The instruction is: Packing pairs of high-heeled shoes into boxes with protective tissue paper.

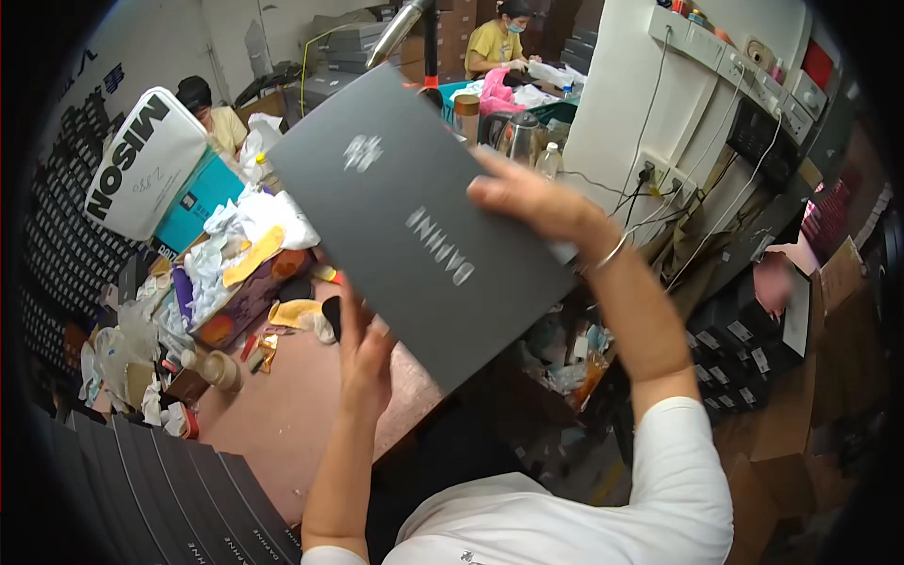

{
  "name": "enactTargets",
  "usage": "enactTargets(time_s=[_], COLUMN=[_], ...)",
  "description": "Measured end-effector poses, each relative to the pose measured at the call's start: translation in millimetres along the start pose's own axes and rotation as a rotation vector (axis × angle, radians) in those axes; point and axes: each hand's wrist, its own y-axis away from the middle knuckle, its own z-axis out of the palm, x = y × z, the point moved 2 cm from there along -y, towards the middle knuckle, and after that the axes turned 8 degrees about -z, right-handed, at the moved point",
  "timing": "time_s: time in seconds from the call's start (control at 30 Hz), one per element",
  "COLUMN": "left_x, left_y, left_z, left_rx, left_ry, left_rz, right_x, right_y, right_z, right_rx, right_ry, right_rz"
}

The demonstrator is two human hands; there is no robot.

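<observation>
A dark grey shoebox (395,226) with pale printing on its lid is held up and tilted in front of me, above the table's right edge. My right hand (546,207) grips its upper right edge, the thumb lying on the lid and the other fingers mostly hidden. At its lower left edge is my left hand (363,353), closed against the box, with part of its fingers out of sight behind it. Just left of that hand, a yellow and whitish piece (299,315) lies on the pinkish table (273,414).
Several dark shoeboxes (179,490) stand in a row at the lower left. A carton (240,301) overflows with crumpled paper beside a cloudy jar (218,369). More labelled boxes (739,353) are stacked right. Behind are a kettle (520,139) and two people (490,47) (224,127).
</observation>
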Motion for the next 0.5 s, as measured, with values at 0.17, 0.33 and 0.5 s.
enactTargets(time_s=[0.17,0.33,0.5], left_x=[-41.2,-118.0,-96.0], left_y=[-90.3,15.7,133.6], left_z=[92.3,81.5,-34.8], left_rx=[-0.139,-0.483,-0.190], left_ry=[-0.280,-0.524,-0.597], left_rz=[-0.243,-0.429,-0.730], right_x=[-8.7,102.5,48.1], right_y=[-1.4,-7.8,-18.7], right_z=[-142.4,-188.9,-113.3], right_rx=[0.036,0.145,0.377], right_ry=[0.560,0.927,1.369], right_rz=[0.299,0.183,-0.411])
